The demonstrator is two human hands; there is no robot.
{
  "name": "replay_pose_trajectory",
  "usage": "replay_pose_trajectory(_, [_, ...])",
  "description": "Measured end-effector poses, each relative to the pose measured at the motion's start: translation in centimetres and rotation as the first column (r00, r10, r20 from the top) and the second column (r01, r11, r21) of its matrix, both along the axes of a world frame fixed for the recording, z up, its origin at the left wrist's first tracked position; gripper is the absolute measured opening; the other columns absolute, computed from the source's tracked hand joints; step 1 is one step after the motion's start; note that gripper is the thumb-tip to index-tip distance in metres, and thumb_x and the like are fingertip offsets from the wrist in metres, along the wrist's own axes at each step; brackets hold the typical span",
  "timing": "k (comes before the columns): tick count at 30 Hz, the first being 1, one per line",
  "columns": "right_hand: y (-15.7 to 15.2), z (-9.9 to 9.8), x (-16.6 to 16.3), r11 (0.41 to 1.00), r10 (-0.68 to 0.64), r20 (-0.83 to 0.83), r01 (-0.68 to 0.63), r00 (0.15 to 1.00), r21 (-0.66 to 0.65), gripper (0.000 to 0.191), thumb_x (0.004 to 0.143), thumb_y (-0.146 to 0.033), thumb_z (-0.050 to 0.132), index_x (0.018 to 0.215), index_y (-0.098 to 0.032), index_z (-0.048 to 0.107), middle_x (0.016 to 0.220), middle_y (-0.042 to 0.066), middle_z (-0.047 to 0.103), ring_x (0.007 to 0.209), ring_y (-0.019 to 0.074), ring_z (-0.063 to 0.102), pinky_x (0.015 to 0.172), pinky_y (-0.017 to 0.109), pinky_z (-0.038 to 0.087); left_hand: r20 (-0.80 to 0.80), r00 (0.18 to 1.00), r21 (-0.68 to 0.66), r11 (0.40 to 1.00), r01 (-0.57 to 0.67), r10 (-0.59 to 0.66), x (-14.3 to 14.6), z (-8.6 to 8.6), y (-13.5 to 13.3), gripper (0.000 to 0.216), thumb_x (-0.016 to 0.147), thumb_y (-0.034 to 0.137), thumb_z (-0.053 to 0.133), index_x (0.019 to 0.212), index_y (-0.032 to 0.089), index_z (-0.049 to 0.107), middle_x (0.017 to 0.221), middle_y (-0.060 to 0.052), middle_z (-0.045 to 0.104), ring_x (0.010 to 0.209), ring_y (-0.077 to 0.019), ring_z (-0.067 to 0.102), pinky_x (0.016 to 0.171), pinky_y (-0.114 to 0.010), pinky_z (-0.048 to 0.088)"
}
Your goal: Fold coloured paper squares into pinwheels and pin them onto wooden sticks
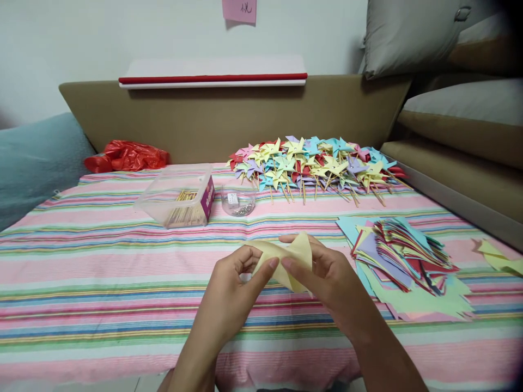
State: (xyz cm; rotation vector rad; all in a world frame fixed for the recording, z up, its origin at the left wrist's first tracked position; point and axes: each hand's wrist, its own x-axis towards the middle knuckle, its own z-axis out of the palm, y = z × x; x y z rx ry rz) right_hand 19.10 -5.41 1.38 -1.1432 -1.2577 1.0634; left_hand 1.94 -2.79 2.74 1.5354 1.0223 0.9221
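Observation:
A pale yellow sheet of paper point(291, 250), partly folded with pointed corners, is held between both hands just above the striped cloth. My left hand point(241, 277) pinches its left side, thumb on the near face and fingers behind. My right hand point(322, 269) grips the right side the same way, and the two thumbs almost meet at the paper's middle. Fingers and thumbs hide parts of the sheet. To the right of my right hand lies a pile of coloured cut paper point(392, 250), with dark-handled scissors point(430, 280) on it.
Behind my hands stand a clear plastic box point(171, 188) of wooden sticks and a round clear dish point(238, 202) of small metal pieces. Many finished paper pinwheels point(310, 163) are heaped at the back. A red plastic bag point(126, 156) lies back left; yellow paper scraps point(500, 258) lie far right.

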Motion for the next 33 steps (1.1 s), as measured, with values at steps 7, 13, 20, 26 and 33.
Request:
replay_pose_trajectory(7, [0.0,-0.8,0.8,1.0,0.022,0.142,-0.019,0.99,-0.024,0.023,0.085,-0.041,0.071,0.098,-0.025,0.079,0.113,0.006,0.07,0.098,0.026,0.068,0.079,0.035,0.056,-0.076,0.997,0.015,0.999,0.029,-0.028,-0.1,-0.3,0.1,0.026,0.089,0.043,0.067,0.077,0.019,0.069,0.071,-0.003,0.067,0.068,-0.0178,0.06,0.061,-0.025,0.044])
replay_pose_trajectory(13, [0.7,-1.2,-0.1,0.972,-0.19,-0.285,0.139,0.939,-0.19,0.041,0.075,-0.049,0.079,0.105,-0.021,0.077,0.104,0.008,0.077,0.093,0.0275,0.071,0.076,0.036,0.056,0.181,0.966,-0.064,0.983,-0.175,0.184,0.2,-0.5,0.4,0.035,0.096,0.048,0.055,0.11,0.022,0.073,0.103,-0.008,0.075,0.094,-0.0221,0.07,0.079,-0.029,0.052])
replay_pose_trajectory(20, [0.5,-0.6,-0.5,0.983,-0.073,-0.501,-0.023,0.863,-0.183,0.037,0.077,-0.044,0.08,0.107,-0.021,0.077,0.104,0.008,0.078,0.095,0.0257,0.071,0.086,0.036,0.054,0.07,0.975,0.267,0.938,-0.221,0.21,0.3,0.4,-0.3,0.028,0.091,0.031,0.067,0.118,0.027,0.073,0.123,-0.006,0.073,0.112,-0.0237,0.067,0.095,-0.031,0.05])
replay_pose_trajectory(26, [0.3,-0.3,-0.5,0.978,-0.068,-0.485,-0.038,0.872,-0.205,0.04,0.076,-0.043,0.081,0.109,-0.02,0.077,0.1,0.007,0.079,0.092,0.0238,0.07,0.081,0.033,0.052,-0.052,0.978,0.425,0.89,-0.163,0.203,0.7,-0.3,-0.2,0.025,0.095,0.026,0.062,0.115,0.03,0.076,0.114,-0.002,0.077,0.105,-0.0206,0.069,0.091,-0.029,0.051])
replay_pose_trajectory(33, [0.6,-0.7,-0.7,0.976,-0.083,-0.517,-0.034,0.852,-0.213,0.038,0.076,-0.041,0.081,0.105,-0.018,0.078,0.098,0.007,0.078,0.085,0.0214,0.07,0.076,0.032,0.052,-0.046,0.961,0.492,0.844,-0.215,0.272,0.9,-0.6,-0.3,0.023,0.095,0.024,0.061,0.112,0.027,0.076,0.109,-0.003,0.077,0.095,-0.0191,0.07,0.086,-0.03,0.051])
